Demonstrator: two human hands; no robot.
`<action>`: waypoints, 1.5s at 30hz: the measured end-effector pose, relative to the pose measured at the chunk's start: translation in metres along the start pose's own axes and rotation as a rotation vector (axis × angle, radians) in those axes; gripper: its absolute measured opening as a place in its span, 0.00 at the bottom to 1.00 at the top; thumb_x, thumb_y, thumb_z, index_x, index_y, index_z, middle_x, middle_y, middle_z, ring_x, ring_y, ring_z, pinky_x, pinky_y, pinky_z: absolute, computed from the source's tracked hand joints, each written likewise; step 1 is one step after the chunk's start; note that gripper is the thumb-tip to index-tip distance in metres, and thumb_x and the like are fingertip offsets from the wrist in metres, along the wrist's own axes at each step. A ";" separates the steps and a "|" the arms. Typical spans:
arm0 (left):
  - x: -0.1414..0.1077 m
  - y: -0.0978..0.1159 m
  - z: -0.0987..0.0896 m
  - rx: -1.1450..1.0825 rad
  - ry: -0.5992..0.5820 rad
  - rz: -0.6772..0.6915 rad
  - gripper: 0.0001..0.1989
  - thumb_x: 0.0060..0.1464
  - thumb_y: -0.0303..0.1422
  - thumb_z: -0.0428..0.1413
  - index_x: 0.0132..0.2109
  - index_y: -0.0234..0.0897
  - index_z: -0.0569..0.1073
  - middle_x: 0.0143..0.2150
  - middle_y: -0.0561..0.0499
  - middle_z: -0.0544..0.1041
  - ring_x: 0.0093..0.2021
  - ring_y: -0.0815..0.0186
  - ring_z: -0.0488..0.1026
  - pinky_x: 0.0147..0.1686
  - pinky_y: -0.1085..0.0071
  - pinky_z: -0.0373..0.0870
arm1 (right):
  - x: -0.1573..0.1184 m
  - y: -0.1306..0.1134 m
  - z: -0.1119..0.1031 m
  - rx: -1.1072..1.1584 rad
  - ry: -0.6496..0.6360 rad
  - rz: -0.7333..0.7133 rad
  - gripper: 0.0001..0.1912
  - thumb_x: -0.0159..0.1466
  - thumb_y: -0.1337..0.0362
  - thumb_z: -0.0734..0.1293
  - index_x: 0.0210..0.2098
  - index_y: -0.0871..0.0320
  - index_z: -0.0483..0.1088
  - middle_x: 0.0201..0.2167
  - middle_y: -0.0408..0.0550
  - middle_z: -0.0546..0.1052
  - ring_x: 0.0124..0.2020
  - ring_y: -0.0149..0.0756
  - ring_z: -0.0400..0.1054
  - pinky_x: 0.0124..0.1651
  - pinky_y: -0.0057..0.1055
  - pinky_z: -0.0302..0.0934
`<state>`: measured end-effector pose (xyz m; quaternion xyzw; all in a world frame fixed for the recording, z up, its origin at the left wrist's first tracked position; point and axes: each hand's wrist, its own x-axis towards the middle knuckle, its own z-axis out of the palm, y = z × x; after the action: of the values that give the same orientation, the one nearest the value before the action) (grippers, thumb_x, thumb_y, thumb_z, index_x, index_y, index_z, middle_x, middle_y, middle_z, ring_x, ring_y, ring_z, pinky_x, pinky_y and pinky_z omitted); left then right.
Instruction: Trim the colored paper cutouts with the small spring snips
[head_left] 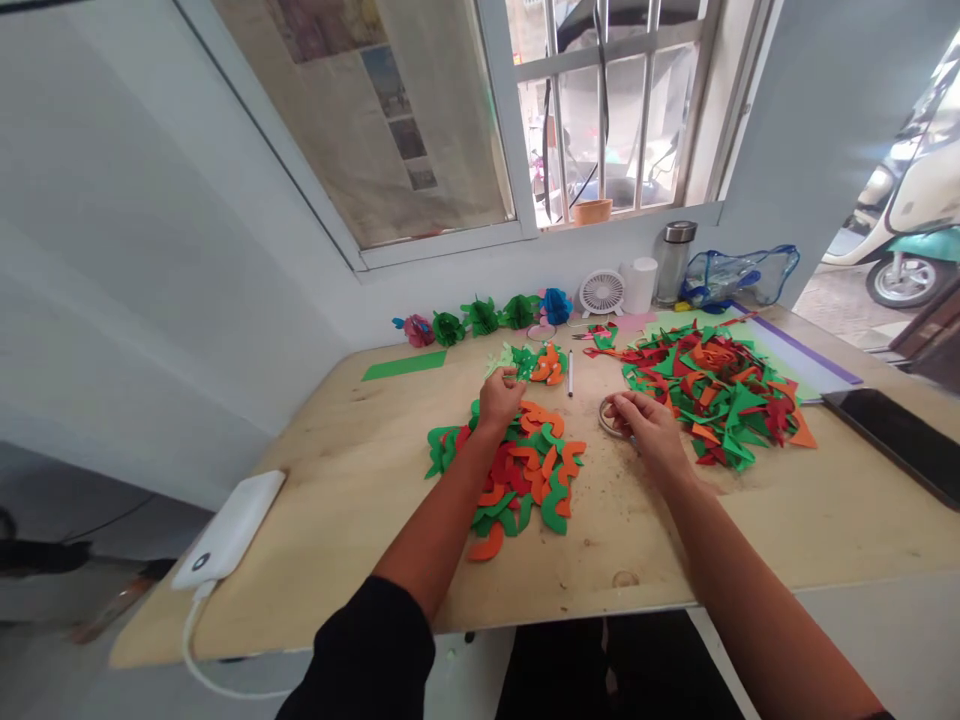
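Left hand (501,402): fingers bunched together at far edge of the cutout pile; from where I stand, can't tell if they grip anything.
Right hand (652,432): fingers closed on the grey ring, low over counter (337,450).
Grey ring (604,418): at right fingertips, partly hidden by them; can't make out what it is.
Cutout pile (525,470): curved orange, green, red paper pieces, heaped under and on near side of left fingers, left of right fingers.
Small paper clusters: green one (523,362) and orange one (550,364), just beyond left fingers.
Pen (571,374): between the two sets of fingers, a bit beyond them.
Scrap heap (720,390): jagged red, green, orange paper, right of right fingers.
Phone (900,440): dark, well to the right of right fingers.
Paper flowers (482,316): row along wall, beyond left fingers.
Green strip (405,366): left of left fingers, well apart.
Fan (602,292): white, at wall, beyond right fingers.
Power bank (229,530): white, far left of left fingers, cable plugged in.
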<state>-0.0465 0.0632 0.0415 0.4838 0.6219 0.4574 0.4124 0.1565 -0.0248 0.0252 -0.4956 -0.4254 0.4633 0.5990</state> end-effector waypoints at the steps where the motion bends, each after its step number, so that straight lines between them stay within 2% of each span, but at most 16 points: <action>1: -0.005 -0.006 0.000 0.052 0.020 0.041 0.11 0.41 0.29 0.60 0.36 0.38 0.71 0.23 0.55 0.71 0.22 0.69 0.69 0.26 0.73 0.62 | 0.000 0.000 0.000 -0.009 -0.008 0.008 0.17 0.51 0.49 0.68 0.28 0.58 0.71 0.23 0.45 0.73 0.21 0.28 0.60 0.23 0.26 0.55; 3: -0.018 -0.017 -0.001 0.253 0.028 0.206 0.08 0.41 0.28 0.59 0.34 0.39 0.73 0.25 0.53 0.73 0.28 0.65 0.71 0.30 0.72 0.63 | -0.001 0.000 0.002 -0.031 -0.020 0.007 0.16 0.51 0.50 0.68 0.28 0.58 0.71 0.23 0.45 0.73 0.21 0.28 0.61 0.24 0.26 0.56; 5: -0.030 -0.024 -0.002 0.437 -0.034 0.333 0.04 0.42 0.29 0.58 0.30 0.40 0.74 0.26 0.51 0.74 0.32 0.62 0.71 0.33 0.70 0.63 | 0.000 0.000 0.003 -0.067 -0.042 -0.013 0.15 0.51 0.51 0.67 0.27 0.58 0.70 0.21 0.45 0.73 0.20 0.28 0.62 0.23 0.27 0.55; 7: -0.040 -0.027 -0.002 0.565 -0.095 0.393 0.00 0.43 0.30 0.57 0.27 0.40 0.73 0.27 0.49 0.75 0.35 0.60 0.70 0.35 0.69 0.62 | 0.001 0.002 0.003 -0.115 -0.063 -0.029 0.14 0.52 0.52 0.67 0.25 0.58 0.70 0.21 0.45 0.73 0.20 0.29 0.61 0.22 0.27 0.55; 11: -0.049 -0.031 0.004 0.692 -0.093 0.426 0.06 0.43 0.34 0.59 0.23 0.39 0.72 0.26 0.46 0.74 0.39 0.56 0.69 0.36 0.67 0.60 | 0.004 0.006 0.003 -0.175 -0.085 -0.027 0.11 0.52 0.55 0.67 0.24 0.57 0.70 0.20 0.45 0.73 0.20 0.29 0.63 0.23 0.27 0.57; 18: -0.048 -0.042 0.011 0.556 -0.068 0.343 0.06 0.43 0.33 0.58 0.22 0.39 0.71 0.26 0.49 0.73 0.38 0.58 0.70 0.35 0.67 0.61 | 0.004 0.010 0.004 -0.238 -0.121 -0.042 0.09 0.52 0.58 0.66 0.24 0.58 0.70 0.20 0.44 0.74 0.21 0.29 0.63 0.23 0.26 0.58; 28: -0.049 -0.035 0.005 -0.064 -0.019 0.382 0.10 0.46 0.39 0.58 0.33 0.38 0.73 0.32 0.51 0.75 0.35 0.65 0.72 0.36 0.71 0.68 | 0.000 0.004 0.006 -0.277 -0.130 -0.035 0.09 0.54 0.58 0.65 0.26 0.58 0.70 0.20 0.44 0.73 0.23 0.30 0.64 0.26 0.26 0.59; 31: -0.053 -0.034 0.005 -0.096 -0.006 0.510 0.09 0.47 0.37 0.59 0.34 0.36 0.73 0.34 0.50 0.76 0.35 0.66 0.73 0.39 0.69 0.70 | -0.003 0.002 0.007 -0.256 -0.190 0.013 0.12 0.55 0.56 0.65 0.26 0.59 0.70 0.21 0.45 0.74 0.22 0.28 0.63 0.24 0.24 0.56; 34: -0.059 -0.034 0.007 -0.022 0.000 0.692 0.06 0.51 0.35 0.57 0.34 0.36 0.72 0.36 0.49 0.76 0.38 0.65 0.74 0.42 0.67 0.70 | -0.004 0.003 0.008 -0.187 -0.285 0.057 0.16 0.56 0.52 0.65 0.27 0.60 0.70 0.21 0.45 0.75 0.19 0.25 0.61 0.23 0.24 0.54; 39: -0.071 -0.033 0.016 0.109 -0.064 0.933 0.04 0.55 0.32 0.54 0.35 0.38 0.72 0.39 0.49 0.76 0.42 0.65 0.73 0.44 0.64 0.70 | -0.006 0.007 0.008 -0.105 -0.411 0.140 0.25 0.57 0.44 0.62 0.25 0.62 0.71 0.20 0.47 0.75 0.19 0.25 0.61 0.22 0.24 0.52; 42: -0.075 -0.033 0.020 0.149 -0.104 1.050 0.02 0.54 0.29 0.55 0.35 0.38 0.73 0.40 0.49 0.76 0.44 0.65 0.72 0.47 0.62 0.69 | -0.005 0.010 0.007 -0.044 -0.424 0.199 0.27 0.58 0.43 0.61 0.22 0.62 0.70 0.18 0.46 0.73 0.19 0.25 0.61 0.22 0.24 0.52; 45: -0.078 -0.032 0.022 0.177 -0.144 1.115 0.02 0.54 0.28 0.55 0.35 0.39 0.73 0.43 0.48 0.75 0.48 0.64 0.70 0.50 0.60 0.67 | -0.003 0.012 0.005 0.051 -0.392 0.192 0.23 0.56 0.45 0.65 0.20 0.60 0.66 0.16 0.41 0.69 0.18 0.24 0.59 0.22 0.24 0.51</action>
<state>-0.0179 -0.0132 0.0109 0.8016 0.2786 0.5178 0.1079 0.1499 -0.0254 0.0137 -0.4189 -0.4726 0.6164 0.4703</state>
